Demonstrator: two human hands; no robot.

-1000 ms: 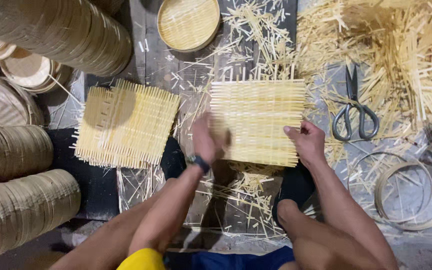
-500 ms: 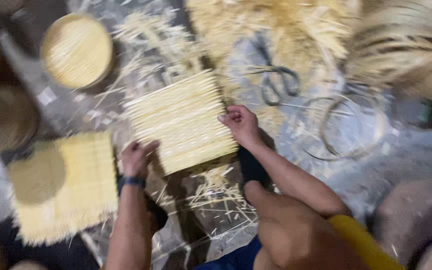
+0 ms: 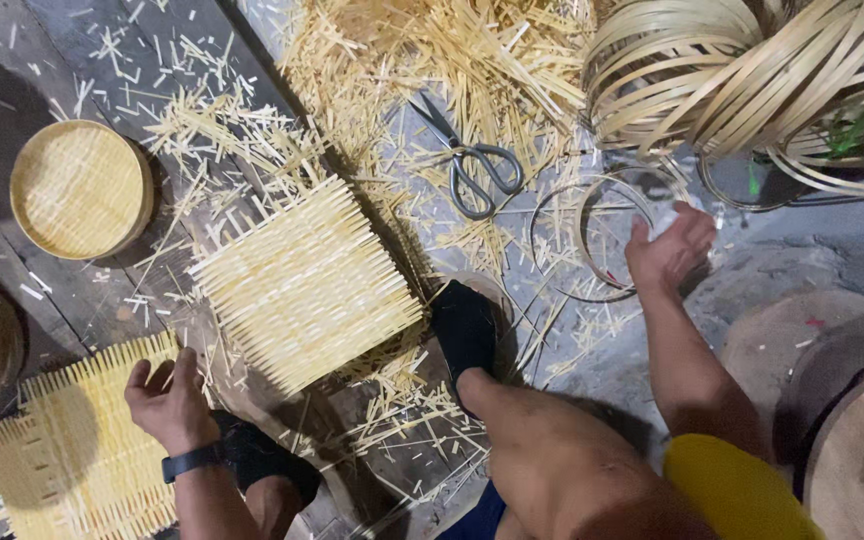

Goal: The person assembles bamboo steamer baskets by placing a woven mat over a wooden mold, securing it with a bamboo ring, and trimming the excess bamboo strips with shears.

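A square woven bamboo mat lies on the dark floor in the middle, with no hand on it. My left hand, with a dark wristband, rests loosely curled at the lower left, beside a second woven mat. My right hand reaches out to the right with fingers apart, just over thin bamboo hoops lying on the floor; it holds nothing. My dark-socked foot sits between the mat and the hoops.
Grey scissors lie among loose bamboo splints at the top. A round woven lid sits at left. A big bundle of bamboo strip rings fills the top right. Round wooden pieces are at lower right.
Both hands have let go of the middle mat. My right hand moved right to the hoops, my left dropped toward the second mat. The view swung to the right.
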